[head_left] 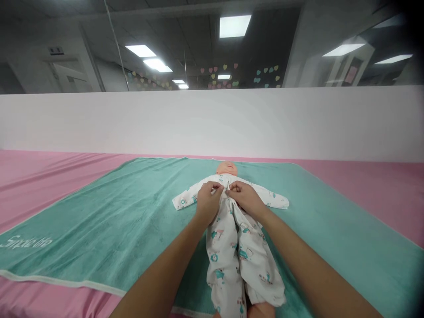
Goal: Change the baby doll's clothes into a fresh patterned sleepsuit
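A baby doll (227, 168) lies on its back on a green towel (132, 212), head away from me and feet toward me. It wears a white onesie (225, 247) printed with small teal and pink figures, its sleeves spread to both sides. At the chest, my left hand (210, 198) pinches the cloth on the left of the front opening. Just across from it, my right hand (243, 196) pinches the cloth on the right side, fingertips close to the left ones. Any fastener between the fingers is too small to make out.
Pink cloth (26, 185) covers the surface under the towel. A low white wall (212, 123) runs along the far side, with dark glass (198, 48) above it reflecting ceiling lights. Pale lettering (26, 241) marks the towel's left corner.
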Available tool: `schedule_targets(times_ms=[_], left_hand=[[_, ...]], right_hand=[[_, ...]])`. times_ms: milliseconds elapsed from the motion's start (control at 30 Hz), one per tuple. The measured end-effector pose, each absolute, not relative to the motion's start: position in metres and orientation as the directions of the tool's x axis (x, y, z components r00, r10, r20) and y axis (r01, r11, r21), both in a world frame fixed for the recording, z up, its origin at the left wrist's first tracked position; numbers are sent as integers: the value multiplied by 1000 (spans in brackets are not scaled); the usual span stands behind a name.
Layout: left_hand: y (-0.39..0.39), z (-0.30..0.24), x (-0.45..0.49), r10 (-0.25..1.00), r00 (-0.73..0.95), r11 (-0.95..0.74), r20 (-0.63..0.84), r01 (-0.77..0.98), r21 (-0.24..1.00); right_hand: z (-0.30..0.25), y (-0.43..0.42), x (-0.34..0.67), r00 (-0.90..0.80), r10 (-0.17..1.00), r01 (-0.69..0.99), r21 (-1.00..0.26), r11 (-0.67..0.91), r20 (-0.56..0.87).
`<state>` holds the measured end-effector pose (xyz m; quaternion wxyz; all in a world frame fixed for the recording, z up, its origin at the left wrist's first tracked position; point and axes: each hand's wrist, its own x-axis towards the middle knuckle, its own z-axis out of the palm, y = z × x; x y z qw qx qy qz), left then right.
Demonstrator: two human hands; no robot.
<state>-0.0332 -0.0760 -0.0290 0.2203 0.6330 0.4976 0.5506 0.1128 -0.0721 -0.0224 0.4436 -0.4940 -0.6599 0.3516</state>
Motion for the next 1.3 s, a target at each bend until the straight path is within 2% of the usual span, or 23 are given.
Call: schedule_targets(times_ms=[133, 300, 400, 633, 900, 1133, 1300], left_hand=[[-84, -22, -28, 927, -65, -342, 368, 252, 905], [-81, -30, -27, 850, -31, -460, 525, 439, 772], [-76, -34, -30, 836, 33, -486, 547, 507, 712], [-75, -24, -31, 932, -17, -312, 361, 469, 826], [-81, -21, -25, 912, -47, -355, 408, 410, 840], [-75, -10, -18, 953, 14, -299, 303, 209, 931], [-69, -11, -13, 947, 2, -309, 321, 278, 910]], right_hand=[[-29, -70, 119, -120, 973, 189, -957, 220, 199], [-33, -72, 122, -77, 982, 120, -976, 181, 172], [-35, -72, 124, -89, 981, 105, -978, 183, 174], [-38, -69, 125, -101, 982, 50, -985, 165, 159], [-34, -70, 125, -104, 977, 79, -978, 193, 185], [-37, -65, 126, -68, 986, 2, -988, 152, 152], [-38, -64, 127, -53, 989, -9, -990, 138, 138]])
